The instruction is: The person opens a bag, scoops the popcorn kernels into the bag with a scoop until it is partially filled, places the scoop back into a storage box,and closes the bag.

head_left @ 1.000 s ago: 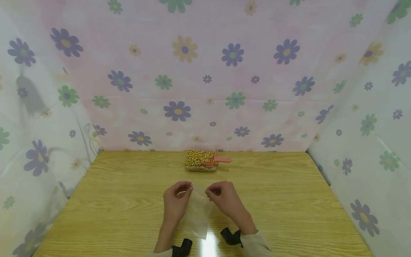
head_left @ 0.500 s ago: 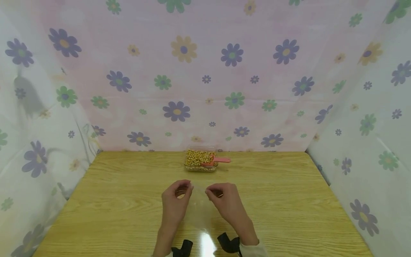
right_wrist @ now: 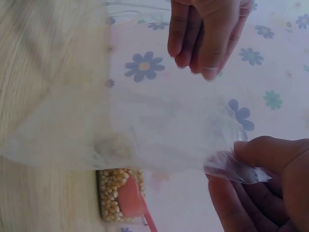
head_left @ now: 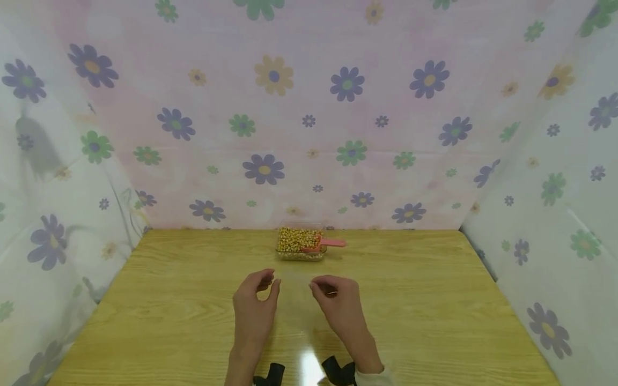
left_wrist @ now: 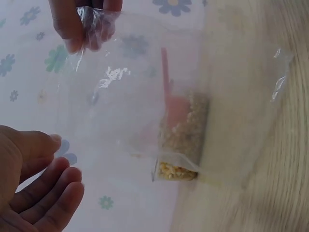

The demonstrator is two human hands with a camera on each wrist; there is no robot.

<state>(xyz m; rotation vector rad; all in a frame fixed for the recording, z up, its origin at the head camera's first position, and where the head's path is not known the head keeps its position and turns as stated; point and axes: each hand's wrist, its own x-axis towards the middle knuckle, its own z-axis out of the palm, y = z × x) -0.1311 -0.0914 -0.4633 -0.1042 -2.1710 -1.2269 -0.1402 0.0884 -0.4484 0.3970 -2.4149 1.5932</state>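
Observation:
A clear plastic bag (left_wrist: 130, 111) hangs from my right hand (head_left: 340, 308), pinched between thumb and fingers at one top corner, where the film is bunched. In the head view the bag is barely visible. My left hand (head_left: 253, 311) is beside it, its thumb and fingers spread apart with a gap to the film in both wrist views. Beyond the hands, a clear rectangular container (head_left: 300, 258) of yellow corn kernels (head_left: 294, 239) stands on the table. A pink scoop (head_left: 333, 243) lies in the kernels, handle sticking out to the right.
The wood-grain table (head_left: 415, 300) reaches back to a flowered curtain (head_left: 309, 139), which also closes off both sides. Black wrist cameras (head_left: 339, 371) sit on both wrists. A bright light reflection shows on the tabletop near the front.
Both hands held the bag's top edge earlier. My left hand has let go, parted its fingers and moved left. The right hand still pinches the bag.

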